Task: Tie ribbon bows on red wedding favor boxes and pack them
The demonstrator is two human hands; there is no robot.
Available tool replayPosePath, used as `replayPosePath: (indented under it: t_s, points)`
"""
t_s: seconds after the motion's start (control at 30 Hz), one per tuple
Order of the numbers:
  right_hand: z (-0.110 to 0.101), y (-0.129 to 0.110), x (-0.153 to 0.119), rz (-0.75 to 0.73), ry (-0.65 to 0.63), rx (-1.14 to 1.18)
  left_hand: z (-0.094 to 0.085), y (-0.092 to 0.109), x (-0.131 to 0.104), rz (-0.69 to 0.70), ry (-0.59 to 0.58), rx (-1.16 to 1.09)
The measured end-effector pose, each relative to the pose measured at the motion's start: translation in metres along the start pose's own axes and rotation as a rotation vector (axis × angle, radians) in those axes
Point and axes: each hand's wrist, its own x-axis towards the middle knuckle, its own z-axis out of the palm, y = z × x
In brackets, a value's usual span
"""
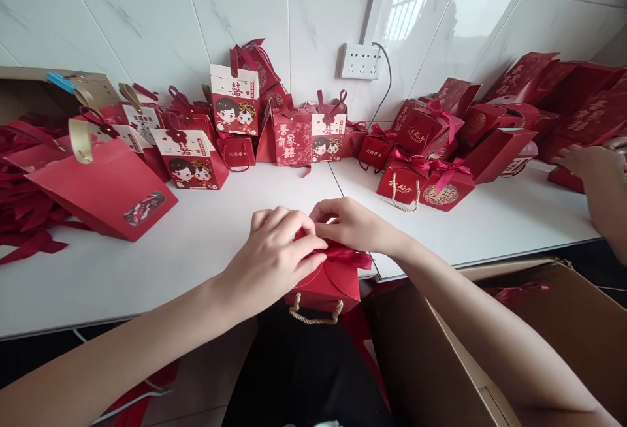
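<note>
A red gift box [326, 283] with a gold rope handle [316, 320] sits at the table's front edge, close to my body. Across its top runs a dark red satin ribbon [350, 257]. My left hand [281, 244] rests over the box's left side, its fingers bent and closed at the ribbon. From the far side my right hand [345, 221] reaches in, thumb and fingers pinched at the ribbon near the top centre. The ribbon's middle is mostly hidden under my fingers.
Finished-looking red boxes [424, 179] with bows stand right of centre, and printed couple boxes [189, 162] to the left. Red ribbons [27, 185] are heaped at far left. An open cardboard carton [470, 342] is below right. Another person's hand [590, 166] touches boxes at far right.
</note>
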Motion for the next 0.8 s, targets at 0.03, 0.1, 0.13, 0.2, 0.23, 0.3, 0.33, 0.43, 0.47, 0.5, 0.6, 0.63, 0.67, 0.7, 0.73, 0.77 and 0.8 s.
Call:
replayPosePath:
  t_s: [0.03, 0.1, 0.13, 0.2, 0.23, 0.3, 0.33, 0.43, 0.47, 0.5, 0.6, 0.63, 0.67, 0.7, 0.73, 0.77, 0.8]
  points:
    - [-0.001, 0.001, 0.000, 0.002, -0.002, 0.012, 0.001, 0.000, 0.000, 0.002, -0.018, -0.017]
    - [-0.002, 0.003, 0.000, -0.001, 0.006, 0.007, 0.002, -0.002, 0.001, 0.012, -0.053, -0.052]
    - [-0.002, 0.003, 0.000, 0.001, 0.014, -0.002, 0.002, -0.003, 0.002, 0.016, -0.072, -0.072]
    - [0.000, 0.003, 0.002, 0.014, 0.038, -0.022, 0.003, -0.004, 0.003, 0.013, -0.110, -0.113]
    - [0.001, 0.003, 0.004, 0.024, 0.057, -0.032, 0.003, -0.005, 0.004, 0.006, -0.130, -0.132]
    - [0.004, 0.004, 0.007, 0.044, 0.114, -0.052, 0.003, -0.006, 0.005, -0.010, -0.157, -0.157]
    - [0.005, 0.006, 0.008, 0.056, 0.148, -0.062, 0.003, -0.006, 0.005, -0.018, -0.162, -0.161]
    - [0.002, 0.011, 0.005, 0.089, 0.250, -0.042, 0.003, -0.006, 0.004, -0.033, -0.166, -0.166]
    - [-0.001, 0.014, 0.000, 0.091, 0.280, -0.038, 0.003, -0.006, 0.004, -0.038, -0.164, -0.166]
    - [-0.005, 0.016, -0.006, 0.098, 0.302, -0.053, 0.004, -0.006, 0.004, -0.042, -0.165, -0.167]
    - [-0.018, 0.020, -0.034, 0.231, 0.233, -0.172, 0.004, -0.006, 0.003, -0.056, -0.170, -0.188]
    - [-0.021, 0.021, -0.044, 0.303, 0.136, -0.163, 0.004, -0.006, 0.004, -0.061, -0.173, -0.201]
    - [-0.023, 0.021, -0.054, 0.347, 0.014, -0.105, 0.005, -0.006, 0.004, -0.067, -0.176, -0.214]
    - [-0.024, 0.021, -0.061, 0.370, -0.102, -0.022, 0.005, -0.007, 0.004, -0.070, -0.180, -0.225]
    - [-0.024, 0.021, -0.067, 0.367, -0.189, 0.065, 0.005, -0.007, 0.005, -0.072, -0.183, -0.232]
    - [-0.024, 0.021, -0.071, 0.352, -0.234, 0.128, 0.006, -0.007, 0.005, -0.071, -0.186, -0.238]
    - [-0.024, 0.021, -0.072, 0.333, -0.227, 0.150, 0.006, -0.007, 0.005, -0.068, -0.186, -0.242]
